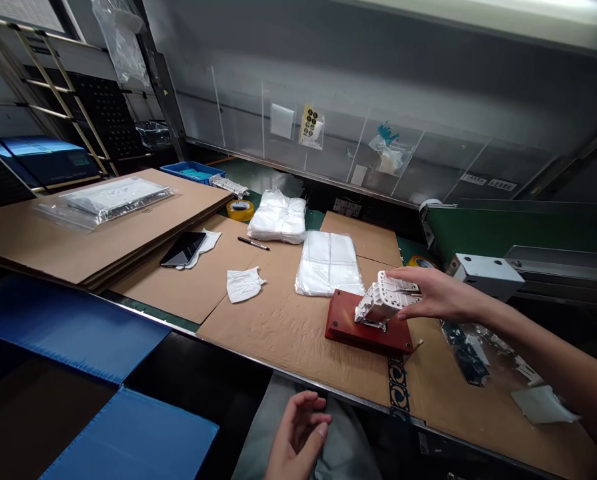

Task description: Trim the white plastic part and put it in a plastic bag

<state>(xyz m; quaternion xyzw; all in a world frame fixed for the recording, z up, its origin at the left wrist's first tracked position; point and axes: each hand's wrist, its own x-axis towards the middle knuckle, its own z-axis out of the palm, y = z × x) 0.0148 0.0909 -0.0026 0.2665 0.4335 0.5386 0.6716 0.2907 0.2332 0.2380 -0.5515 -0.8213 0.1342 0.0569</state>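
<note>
My right hand (441,293) grips a white molded plastic part (385,297) from its right side, thumb below and fingers over the top. The part is tilted and its lower edge meets a red block-like fixture (343,323) on the bench; whether it is fastened there I cannot tell. My left hand (301,433) hovers above my lap, in front of the bench edge, fingers loosely curled and apart from the thumb, with nothing in it. Just behind the fixture lies a flat stack of white plastic bags (328,263).
Another white bag stack (278,217), yellow tape (240,211), a pen (253,243), a phone (183,249) and a white cloth piece (243,285) lie leftward. Cardboard sheets (43,247) are piled at left. A green conveyor (528,233) runs at right, near clear plastic bags (495,347).
</note>
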